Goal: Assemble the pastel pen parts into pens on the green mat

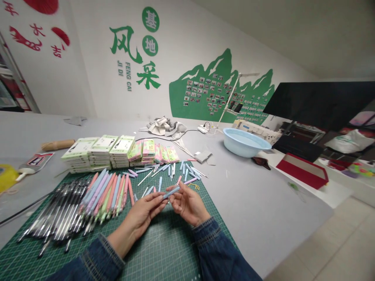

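A light blue pen barrel (171, 192) is held between my two hands above the green cutting mat (164, 249). My left hand (146, 208) pinches its lower left end, and my right hand (187, 201) grips its upper right end with thumb and fingers. Just beyond my fingers lie loose pastel pen parts (187, 169) and thin white refills (145, 177). To the left of my left hand sits a row of pink, blue, purple and green pens (108, 191). Farther left is a heap of clear pens with black ends (55, 214).
Stacked small boxes (99, 150) and pink-green boxes (149, 150) stand behind the mat. Crumpled cloth (165, 127) lies farther back. A light blue basin (244, 142) stands right, near a red box (301, 170). A glue tube (36, 162) and a yellow tape roll (7, 175) lie left.
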The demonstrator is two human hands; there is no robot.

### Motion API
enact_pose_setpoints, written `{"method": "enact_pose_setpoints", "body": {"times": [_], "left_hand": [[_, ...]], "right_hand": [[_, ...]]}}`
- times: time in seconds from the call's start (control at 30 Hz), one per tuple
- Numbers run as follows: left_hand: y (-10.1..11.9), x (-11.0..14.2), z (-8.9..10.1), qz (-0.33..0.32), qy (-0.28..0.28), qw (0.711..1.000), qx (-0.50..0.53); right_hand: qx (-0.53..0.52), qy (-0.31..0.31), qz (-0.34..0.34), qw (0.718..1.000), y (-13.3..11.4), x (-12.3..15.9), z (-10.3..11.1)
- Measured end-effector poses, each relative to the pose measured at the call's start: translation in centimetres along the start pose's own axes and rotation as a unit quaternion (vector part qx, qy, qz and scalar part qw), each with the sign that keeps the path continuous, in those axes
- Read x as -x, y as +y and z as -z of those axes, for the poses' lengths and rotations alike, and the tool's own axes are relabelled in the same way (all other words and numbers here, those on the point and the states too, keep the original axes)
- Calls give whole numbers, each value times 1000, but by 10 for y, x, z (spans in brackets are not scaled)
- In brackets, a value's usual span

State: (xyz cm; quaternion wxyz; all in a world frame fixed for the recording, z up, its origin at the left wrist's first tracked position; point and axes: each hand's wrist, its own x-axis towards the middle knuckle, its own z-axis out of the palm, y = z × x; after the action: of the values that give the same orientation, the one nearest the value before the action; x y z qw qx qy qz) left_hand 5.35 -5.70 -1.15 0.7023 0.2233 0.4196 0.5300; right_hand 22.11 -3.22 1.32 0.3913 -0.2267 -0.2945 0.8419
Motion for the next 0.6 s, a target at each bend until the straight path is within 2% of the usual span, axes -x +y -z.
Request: {"method": "enact_pose_setpoints", "body": {"times": [0.13,0.27,0.37,0.47,0.6], "left_hand": [[-3,1,0,6,-4,1000,4],[-2,1,0,3,2,1000,31],[4,1,-1,28,2,997,75],[11,3,-1,53,-21,994,98],[17,7,1,26,-53,996,68]], "right_hand": [[38,33,44,998,5,-3,4],[23,29,54,998,4,-3,5],[2,27,57,998,-2,-1,6],[-6,31,67,997,-6,1,8],[24,42,83,995,-7,3,9]]}}
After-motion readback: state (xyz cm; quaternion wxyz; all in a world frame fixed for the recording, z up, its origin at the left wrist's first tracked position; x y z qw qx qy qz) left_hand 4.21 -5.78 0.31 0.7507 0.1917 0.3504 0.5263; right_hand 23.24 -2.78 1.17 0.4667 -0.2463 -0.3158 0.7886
